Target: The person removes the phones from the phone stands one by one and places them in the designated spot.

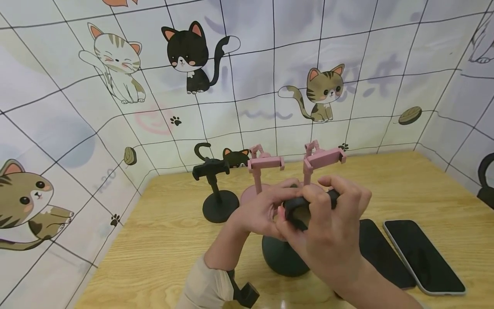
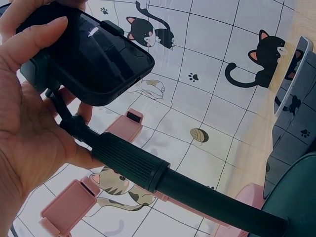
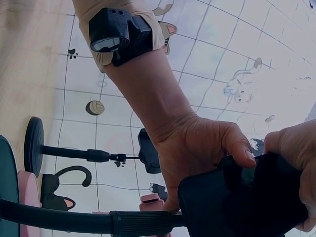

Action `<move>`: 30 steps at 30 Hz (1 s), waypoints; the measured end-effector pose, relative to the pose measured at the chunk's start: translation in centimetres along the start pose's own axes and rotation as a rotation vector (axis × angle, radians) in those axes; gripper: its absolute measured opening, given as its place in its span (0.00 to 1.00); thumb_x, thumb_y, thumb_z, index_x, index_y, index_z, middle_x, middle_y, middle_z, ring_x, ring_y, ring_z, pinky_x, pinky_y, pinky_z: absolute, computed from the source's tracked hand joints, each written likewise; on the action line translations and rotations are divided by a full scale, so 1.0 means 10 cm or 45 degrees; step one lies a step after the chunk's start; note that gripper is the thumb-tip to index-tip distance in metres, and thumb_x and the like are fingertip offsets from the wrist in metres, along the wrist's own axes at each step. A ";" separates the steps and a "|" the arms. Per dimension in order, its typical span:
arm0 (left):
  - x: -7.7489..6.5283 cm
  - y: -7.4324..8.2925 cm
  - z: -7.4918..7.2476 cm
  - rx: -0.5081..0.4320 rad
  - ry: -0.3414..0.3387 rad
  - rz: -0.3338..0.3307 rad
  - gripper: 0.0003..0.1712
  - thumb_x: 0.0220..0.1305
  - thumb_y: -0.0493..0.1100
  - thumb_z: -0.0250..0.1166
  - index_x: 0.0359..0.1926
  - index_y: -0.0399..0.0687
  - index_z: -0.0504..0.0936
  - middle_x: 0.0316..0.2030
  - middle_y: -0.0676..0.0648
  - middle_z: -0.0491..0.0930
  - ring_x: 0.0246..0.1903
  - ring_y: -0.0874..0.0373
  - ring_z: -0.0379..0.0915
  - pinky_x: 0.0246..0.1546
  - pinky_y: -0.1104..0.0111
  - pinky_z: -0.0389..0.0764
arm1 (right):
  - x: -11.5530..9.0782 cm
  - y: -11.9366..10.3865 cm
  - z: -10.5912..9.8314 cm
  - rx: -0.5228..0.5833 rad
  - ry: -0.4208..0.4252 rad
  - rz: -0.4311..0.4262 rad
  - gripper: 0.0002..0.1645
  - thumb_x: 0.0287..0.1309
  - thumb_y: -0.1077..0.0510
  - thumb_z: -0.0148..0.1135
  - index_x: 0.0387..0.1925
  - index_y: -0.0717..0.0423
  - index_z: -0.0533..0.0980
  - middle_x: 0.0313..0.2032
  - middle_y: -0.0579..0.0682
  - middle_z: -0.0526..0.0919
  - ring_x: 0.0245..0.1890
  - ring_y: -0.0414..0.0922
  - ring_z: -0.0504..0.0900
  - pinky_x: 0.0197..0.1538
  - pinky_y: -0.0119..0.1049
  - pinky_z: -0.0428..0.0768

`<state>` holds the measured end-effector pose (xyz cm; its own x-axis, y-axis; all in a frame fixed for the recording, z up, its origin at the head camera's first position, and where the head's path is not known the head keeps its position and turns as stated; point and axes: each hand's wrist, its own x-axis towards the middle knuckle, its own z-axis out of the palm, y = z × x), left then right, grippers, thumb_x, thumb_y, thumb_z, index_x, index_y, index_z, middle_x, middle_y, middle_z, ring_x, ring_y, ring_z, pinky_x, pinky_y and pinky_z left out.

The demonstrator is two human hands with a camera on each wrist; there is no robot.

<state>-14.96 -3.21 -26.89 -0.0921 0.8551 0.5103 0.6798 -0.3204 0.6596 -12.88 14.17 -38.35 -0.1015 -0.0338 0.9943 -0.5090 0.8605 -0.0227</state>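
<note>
A dark green phone stand with a round base [image 1: 284, 259] stands on the table, its pole [image 2: 217, 200] rising to a clamp [image 2: 37, 71]. A black phone [image 2: 106, 57] sits tilted in that clamp. My left hand [image 3: 195, 143] holds the clamp from behind, with its thumb over the front edge. From the other side my right hand [image 1: 332, 231] grips the phone, fingers curled over its edge. In the head view the hands hide much of the phone and clamp.
Behind the hands stand a black phone stand [image 1: 219, 206] and two pink ones, a left [image 1: 266, 163] and a right [image 1: 324, 159]. A dark phone [image 1: 384, 253] and a white-edged phone [image 1: 426, 257] lie at right. Cat-print sheeting [image 1: 254, 86] borders the table.
</note>
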 end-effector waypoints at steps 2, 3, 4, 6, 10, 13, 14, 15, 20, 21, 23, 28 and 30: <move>0.00 0.00 0.00 -0.003 -0.002 -0.001 0.31 0.39 0.34 0.65 0.50 0.29 0.70 0.41 0.42 0.65 0.42 0.57 0.61 0.43 0.67 0.69 | 0.25 -0.19 -0.13 0.020 -0.014 0.001 0.42 0.18 0.40 0.77 0.41 0.52 0.74 0.46 0.62 0.68 0.47 0.62 0.64 0.40 0.65 0.50; 0.00 0.00 0.00 -0.002 -0.002 0.000 0.31 0.39 0.34 0.65 0.50 0.29 0.70 0.41 0.42 0.66 0.42 0.57 0.61 0.42 0.67 0.70 | 0.42 -0.33 -0.21 0.034 -0.020 0.000 0.37 0.24 0.42 0.75 0.40 0.55 0.74 0.45 0.63 0.68 0.46 0.62 0.64 0.39 0.64 0.51; 0.01 0.00 0.00 0.004 -0.002 0.002 0.31 0.39 0.34 0.65 0.50 0.29 0.70 0.41 0.42 0.66 0.42 0.57 0.61 0.42 0.68 0.70 | 0.59 -0.46 -0.30 0.047 -0.026 0.000 0.33 0.30 0.44 0.72 0.39 0.57 0.73 0.43 0.64 0.68 0.44 0.62 0.64 0.38 0.62 0.51; 0.01 0.00 0.00 0.013 0.000 0.007 0.31 0.39 0.34 0.65 0.49 0.29 0.70 0.41 0.42 0.66 0.42 0.57 0.61 0.42 0.68 0.70 | 0.92 -0.70 -0.43 0.064 -0.025 -0.011 0.25 0.41 0.48 0.64 0.36 0.62 0.71 0.39 0.65 0.67 0.40 0.61 0.64 0.35 0.59 0.52; 0.01 0.01 0.00 0.036 0.004 0.014 0.31 0.39 0.34 0.66 0.49 0.29 0.70 0.40 0.43 0.66 0.42 0.57 0.61 0.42 0.68 0.70 | 1.27 -0.93 -0.55 0.070 -0.013 -0.028 0.20 0.53 0.49 0.52 0.32 0.66 0.67 0.36 0.68 0.63 0.37 0.61 0.61 0.32 0.56 0.52; 0.00 0.01 0.01 0.028 0.010 0.004 0.30 0.39 0.34 0.66 0.48 0.30 0.71 0.40 0.43 0.66 0.42 0.58 0.61 0.42 0.68 0.70 | 1.33 -0.96 -0.57 0.075 -0.021 -0.027 0.20 0.53 0.50 0.51 0.31 0.67 0.67 0.36 0.68 0.63 0.36 0.61 0.61 0.32 0.56 0.52; 0.00 0.01 0.00 0.019 0.013 0.001 0.30 0.39 0.34 0.66 0.48 0.30 0.71 0.39 0.43 0.65 0.41 0.58 0.61 0.42 0.68 0.70 | 1.33 -0.96 -0.56 0.080 -0.028 -0.026 0.20 0.53 0.50 0.51 0.31 0.67 0.67 0.36 0.68 0.63 0.36 0.61 0.61 0.32 0.56 0.52; 0.00 0.01 0.00 0.016 0.016 0.000 0.29 0.39 0.33 0.66 0.48 0.30 0.71 0.39 0.43 0.66 0.42 0.58 0.61 0.42 0.68 0.70 | 1.33 -0.96 -0.56 0.087 -0.035 -0.023 0.20 0.53 0.50 0.51 0.32 0.67 0.67 0.37 0.68 0.63 0.36 0.62 0.61 0.32 0.56 0.52; -0.01 0.01 0.00 0.019 0.030 0.011 0.28 0.38 0.33 0.67 0.46 0.32 0.72 0.40 0.42 0.66 0.42 0.57 0.61 0.43 0.67 0.71 | 1.33 -0.93 -0.56 0.101 -0.069 -0.020 0.21 0.51 0.49 0.52 0.33 0.67 0.67 0.37 0.68 0.63 0.37 0.62 0.60 0.33 0.56 0.52; 0.00 0.01 0.01 0.023 0.033 0.015 0.28 0.38 0.33 0.67 0.46 0.32 0.72 0.41 0.42 0.66 0.43 0.57 0.61 0.43 0.67 0.71 | 1.33 -0.93 -0.56 0.101 -0.070 -0.018 0.21 0.51 0.49 0.52 0.33 0.67 0.67 0.37 0.68 0.63 0.37 0.62 0.59 0.33 0.56 0.51; 0.00 0.01 0.01 0.031 0.040 0.019 0.27 0.38 0.32 0.68 0.45 0.32 0.72 0.42 0.42 0.67 0.44 0.57 0.61 0.45 0.67 0.71 | 1.35 -0.93 -0.56 0.103 -0.072 -0.014 0.21 0.51 0.50 0.52 0.32 0.66 0.67 0.36 0.68 0.63 0.36 0.62 0.59 0.33 0.56 0.51; -0.01 0.01 0.02 0.007 0.051 0.009 0.27 0.38 0.32 0.67 0.45 0.32 0.72 0.43 0.40 0.67 0.46 0.56 0.62 0.49 0.65 0.70 | 1.38 -0.94 -0.57 0.107 -0.089 -0.007 0.20 0.50 0.50 0.52 0.31 0.66 0.67 0.36 0.68 0.63 0.35 0.62 0.59 0.33 0.55 0.52; -0.01 0.00 0.02 -0.017 0.050 0.009 0.27 0.38 0.31 0.66 0.45 0.32 0.71 0.44 0.40 0.66 0.47 0.56 0.62 0.49 0.65 0.71 | 1.38 -0.94 -0.58 0.107 -0.108 -0.006 0.21 0.51 0.49 0.52 0.32 0.66 0.67 0.36 0.68 0.63 0.35 0.63 0.59 0.33 0.55 0.52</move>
<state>-14.79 -3.25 -27.03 -0.1155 0.8363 0.5360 0.6709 -0.3322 0.6629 -4.54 8.52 -23.80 -0.1689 -0.0837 0.9821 -0.5794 0.8145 -0.0302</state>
